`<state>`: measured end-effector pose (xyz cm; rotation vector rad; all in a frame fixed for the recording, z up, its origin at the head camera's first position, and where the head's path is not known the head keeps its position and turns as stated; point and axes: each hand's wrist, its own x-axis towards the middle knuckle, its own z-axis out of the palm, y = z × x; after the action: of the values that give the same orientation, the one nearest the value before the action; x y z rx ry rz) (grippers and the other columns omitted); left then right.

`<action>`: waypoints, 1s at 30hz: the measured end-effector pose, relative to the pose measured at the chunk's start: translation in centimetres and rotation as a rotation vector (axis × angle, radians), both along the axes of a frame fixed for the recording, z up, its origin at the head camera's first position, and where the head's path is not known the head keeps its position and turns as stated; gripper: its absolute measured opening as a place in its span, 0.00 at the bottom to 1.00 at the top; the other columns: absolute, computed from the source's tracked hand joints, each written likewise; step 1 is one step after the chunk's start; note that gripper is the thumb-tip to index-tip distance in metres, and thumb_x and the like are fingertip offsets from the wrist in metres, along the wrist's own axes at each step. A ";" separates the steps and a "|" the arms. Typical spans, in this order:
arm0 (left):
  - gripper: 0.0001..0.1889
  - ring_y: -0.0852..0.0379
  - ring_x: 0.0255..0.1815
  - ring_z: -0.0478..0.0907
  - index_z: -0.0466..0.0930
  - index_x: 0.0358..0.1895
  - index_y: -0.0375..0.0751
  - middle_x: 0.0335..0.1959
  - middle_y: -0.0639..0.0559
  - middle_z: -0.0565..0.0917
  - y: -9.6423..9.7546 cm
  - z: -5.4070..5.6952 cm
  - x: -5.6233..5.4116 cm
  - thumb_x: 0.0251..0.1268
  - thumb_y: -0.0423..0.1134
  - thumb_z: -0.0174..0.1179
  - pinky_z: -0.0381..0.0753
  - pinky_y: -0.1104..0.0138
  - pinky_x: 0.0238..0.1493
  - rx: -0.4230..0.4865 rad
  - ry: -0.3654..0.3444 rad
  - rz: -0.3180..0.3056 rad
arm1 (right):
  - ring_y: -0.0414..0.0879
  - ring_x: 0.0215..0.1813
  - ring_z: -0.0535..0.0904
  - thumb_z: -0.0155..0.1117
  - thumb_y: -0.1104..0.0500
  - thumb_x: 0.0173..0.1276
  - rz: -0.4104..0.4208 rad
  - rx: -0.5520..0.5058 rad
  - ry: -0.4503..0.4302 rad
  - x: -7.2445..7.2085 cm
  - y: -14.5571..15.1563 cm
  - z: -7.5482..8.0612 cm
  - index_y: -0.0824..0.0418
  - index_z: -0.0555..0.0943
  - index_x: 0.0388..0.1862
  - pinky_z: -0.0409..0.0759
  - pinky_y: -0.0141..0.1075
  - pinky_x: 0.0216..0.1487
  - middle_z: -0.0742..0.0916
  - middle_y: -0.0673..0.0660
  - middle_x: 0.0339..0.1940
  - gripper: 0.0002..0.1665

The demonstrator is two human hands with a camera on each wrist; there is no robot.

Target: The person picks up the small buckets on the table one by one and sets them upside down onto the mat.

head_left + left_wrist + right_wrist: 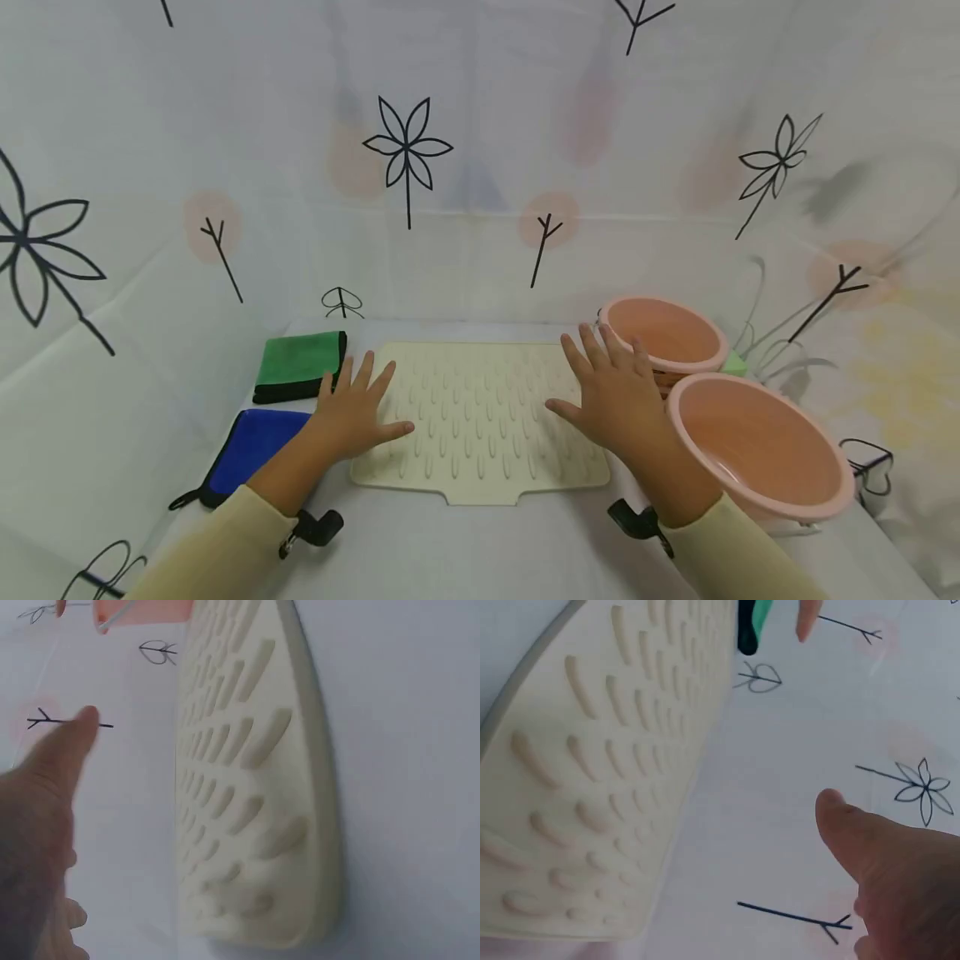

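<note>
A cream washboard with rows of raised ridges lies flat on the white surface. Over its left edge, my left hand spreads its fingers and holds nothing. My right hand hovers spread-fingered above the board's right side, close to the pink basins. In the left wrist view the thumb stands apart from the washboard. The right wrist view likewise has a gap between the thumb and the washboard.
A folded green cloth and a blue cloth, both black-edged, lie at the left. Two pink basins stand at the right, a back one and a nearer one. Something light green peeks out behind them. A patterned white sheet hangs behind.
</note>
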<state>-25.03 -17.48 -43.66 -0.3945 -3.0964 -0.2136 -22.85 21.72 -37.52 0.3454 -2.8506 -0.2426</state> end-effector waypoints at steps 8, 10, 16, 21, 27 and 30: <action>0.59 0.17 0.81 0.45 0.52 0.85 0.41 0.83 0.25 0.52 0.5 -2.6 2.3 0.60 0.74 0.64 0.50 0.24 0.74 0.174 -0.039 0.033 | 0.68 0.86 0.47 0.65 0.25 0.65 -0.072 -0.109 -0.008 2.0 1.0 0.7 0.55 0.51 0.88 0.41 0.72 0.80 0.57 0.67 0.87 0.65; 0.60 0.16 0.80 0.46 0.52 0.85 0.40 0.83 0.24 0.51 0.4 -3.2 2.8 0.59 0.74 0.65 0.52 0.24 0.72 0.212 -0.067 0.042 | 0.69 0.86 0.49 0.67 0.26 0.65 -0.088 -0.141 -0.007 2.5 1.3 0.7 0.56 0.51 0.87 0.41 0.73 0.79 0.58 0.68 0.86 0.65; 0.60 0.21 0.83 0.40 0.46 0.86 0.40 0.84 0.24 0.42 0.0 -4.2 3.7 0.61 0.68 0.68 0.51 0.25 0.74 0.466 -0.228 0.081 | 0.72 0.84 0.50 0.68 0.28 0.66 -0.117 -0.218 -0.036 4.1 2.4 1.0 0.61 0.53 0.85 0.43 0.75 0.77 0.60 0.72 0.83 0.64; 0.61 0.24 0.84 0.44 0.49 0.85 0.36 0.83 0.23 0.45 -0.3 -4.9 4.0 0.58 0.67 0.72 0.53 0.29 0.76 0.479 -0.221 0.082 | 0.76 0.83 0.46 0.60 0.20 0.66 -0.150 -0.295 -0.115 5.7 3.9 1.2 0.62 0.48 0.87 0.41 0.75 0.77 0.57 0.74 0.84 0.69; 0.64 0.22 0.81 0.53 0.55 0.84 0.39 0.83 0.24 0.49 -0.4 -5.7 3.9 0.50 0.72 0.73 0.57 0.26 0.73 0.375 -0.169 0.118 | 0.78 0.78 0.55 0.55 0.14 0.61 -0.201 -0.336 -0.136 7.2 6.7 1.4 0.66 0.53 0.84 0.49 0.77 0.71 0.63 0.77 0.80 0.74; 0.66 0.20 0.80 0.53 0.56 0.84 0.40 0.83 0.24 0.49 -0.7 -5.9 4.0 0.46 0.74 0.74 0.52 0.25 0.73 0.332 -0.159 0.132 | 0.77 0.75 0.60 0.59 0.17 0.62 -0.228 -0.349 -0.131 8.0 7.7 1.1 0.72 0.59 0.79 0.55 0.74 0.69 0.68 0.79 0.75 0.70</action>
<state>-21.04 -18.23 -49.60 -0.1693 -3.1359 -0.7770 -14.87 29.47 -36.44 -0.0358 -2.9837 0.2445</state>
